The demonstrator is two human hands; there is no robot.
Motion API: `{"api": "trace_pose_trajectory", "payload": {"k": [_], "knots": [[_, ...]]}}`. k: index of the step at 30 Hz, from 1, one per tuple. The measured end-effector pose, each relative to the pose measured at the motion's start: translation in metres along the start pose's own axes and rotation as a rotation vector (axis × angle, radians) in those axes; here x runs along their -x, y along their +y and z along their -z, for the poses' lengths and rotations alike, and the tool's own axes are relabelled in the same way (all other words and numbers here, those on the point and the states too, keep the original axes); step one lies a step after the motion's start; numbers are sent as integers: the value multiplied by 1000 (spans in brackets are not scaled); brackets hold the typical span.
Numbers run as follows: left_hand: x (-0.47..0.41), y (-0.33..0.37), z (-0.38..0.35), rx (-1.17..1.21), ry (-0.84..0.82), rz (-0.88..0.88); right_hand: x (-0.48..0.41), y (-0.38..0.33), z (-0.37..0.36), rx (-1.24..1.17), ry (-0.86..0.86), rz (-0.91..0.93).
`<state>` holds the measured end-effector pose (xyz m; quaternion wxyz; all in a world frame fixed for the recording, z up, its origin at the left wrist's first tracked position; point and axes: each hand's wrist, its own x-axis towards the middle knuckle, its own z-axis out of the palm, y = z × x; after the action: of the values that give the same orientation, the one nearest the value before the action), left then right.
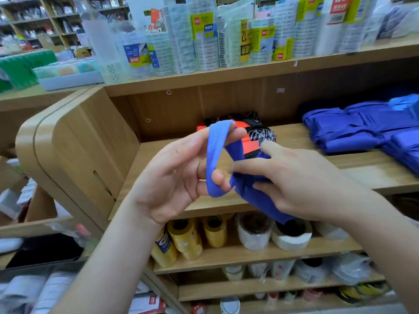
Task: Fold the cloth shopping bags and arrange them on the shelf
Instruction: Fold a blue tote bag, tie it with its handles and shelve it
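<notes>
The blue bag (pixel 256 196) hangs in mid-air at the centre of the view, in front of the middle shelf (pixel 374 168), and it is bunched, not flat. The right hand (pixel 301 184) grips its crumpled body, fingers curled round the cloth and forefinger sticking out. At nine o'clock of the bag the left hand (pixel 176 177) is half open. Its fingers are hooked through the strap (pixel 214 155), pinching it at the top and stretching it round the lowest finger.

The likely trouble is the strap slipping off those spread fingers, so the loop goes slack and the fold comes out lopsided. A loose right grip could drop the bag onto the tape rolls (pixel 291 236) at six o'clock. At two o'clock the stack of folded blue bags (pixel 362 134) looks uneven at its front — a careless push could slide it off. An orange-and-black bag (pixel 258 132) at twelve o'clock crowds the gap.
</notes>
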<state>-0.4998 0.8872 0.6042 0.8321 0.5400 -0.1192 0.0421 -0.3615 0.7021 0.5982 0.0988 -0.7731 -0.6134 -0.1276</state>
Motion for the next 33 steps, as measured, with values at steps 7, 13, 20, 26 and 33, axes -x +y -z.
{"api": "trace_pose_trajectory", "payload": {"k": [7,13,20,26,33], "knots": [[11,-18,7,153,338,-65,-6,14,-12,-731,-149,-25],[17,1,12,-1098,453,-184,-4,20,-5,-987,-324,46],[3,29,-8,-949,47,-70,-3,25,-11,-1240,-358,0],[5,9,-4,-138,141,-121,7,25,-26,-1468,-227,-6],[9,9,-6,-71,88,12,15,31,1,-1031,-216,-68]]}}
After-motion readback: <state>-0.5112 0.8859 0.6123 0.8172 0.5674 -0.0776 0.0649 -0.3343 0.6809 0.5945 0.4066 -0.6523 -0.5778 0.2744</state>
